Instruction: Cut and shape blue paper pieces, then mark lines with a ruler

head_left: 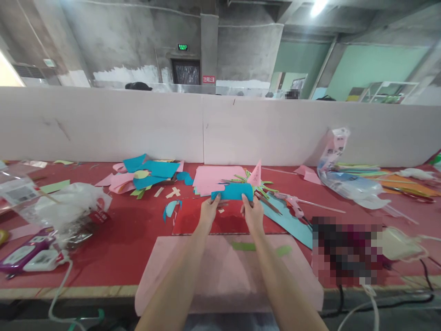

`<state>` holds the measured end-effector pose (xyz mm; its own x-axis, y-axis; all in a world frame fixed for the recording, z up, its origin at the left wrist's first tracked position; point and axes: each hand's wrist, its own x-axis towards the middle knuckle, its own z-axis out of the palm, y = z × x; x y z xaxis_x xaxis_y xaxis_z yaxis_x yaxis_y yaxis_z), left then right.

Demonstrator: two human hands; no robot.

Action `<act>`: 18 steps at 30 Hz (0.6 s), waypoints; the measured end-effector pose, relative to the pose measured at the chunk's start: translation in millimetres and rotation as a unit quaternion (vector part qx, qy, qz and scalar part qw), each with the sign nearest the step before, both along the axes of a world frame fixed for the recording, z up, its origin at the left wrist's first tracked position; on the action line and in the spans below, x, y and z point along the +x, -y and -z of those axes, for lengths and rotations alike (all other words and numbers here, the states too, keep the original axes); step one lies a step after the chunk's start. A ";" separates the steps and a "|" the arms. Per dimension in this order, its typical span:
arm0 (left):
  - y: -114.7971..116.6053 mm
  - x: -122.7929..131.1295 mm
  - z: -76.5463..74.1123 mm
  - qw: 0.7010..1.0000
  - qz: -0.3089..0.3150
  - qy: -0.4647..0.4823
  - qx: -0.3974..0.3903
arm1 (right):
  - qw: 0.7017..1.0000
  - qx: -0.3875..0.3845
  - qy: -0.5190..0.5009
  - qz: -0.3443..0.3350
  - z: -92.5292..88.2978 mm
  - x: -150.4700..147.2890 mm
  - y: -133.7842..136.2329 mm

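Observation:
A piece of blue paper (233,191) is stretched between my hands above a red board (193,220). My left hand (209,210) pinches its left end, thumb on top. At its right end my right hand (252,210) is closed on the paper in the same way. Just behind the blue paper lie a stack of pink paper (206,177) and a pink paper cone (255,174) among green strips. A pink sheet (172,271) with green paper scraps (244,247) lies under my forearms.
To the right are a pink glue gun (292,205), a light blue strip (292,225) and a plastic bag (341,179). Blue and pink scraps (158,168) are heaped back left. Further left sit a white plastic bag (72,207) and a purple device (29,253). A white partition (138,124) closes off the back.

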<state>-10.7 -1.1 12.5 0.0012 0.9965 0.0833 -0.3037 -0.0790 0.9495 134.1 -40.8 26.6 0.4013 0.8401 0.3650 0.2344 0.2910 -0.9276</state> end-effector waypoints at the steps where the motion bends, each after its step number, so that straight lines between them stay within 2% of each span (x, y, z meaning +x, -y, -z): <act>1: 1.1 -0.6 -0.9 1.000 0.009 0.008 -0.007 | 1.000 0.002 0.000 -0.001 0.2 -0.3 0.2; 10: 5.5 -1.8 -4.2 0.993 0.043 0.106 -0.032 | 1.000 0.004 -0.030 -0.005 -2.2 -1.3 1.6; 14: 6.2 -3.4 -7.6 0.991 0.079 0.103 -0.029 | 0.999 0.005 -0.045 0.001 -1.3 -0.4 0.4; 18: 5.1 -2.6 -8.7 0.992 0.077 0.087 -0.042 | 0.999 0.008 -0.044 0.006 -1.2 -0.3 1.1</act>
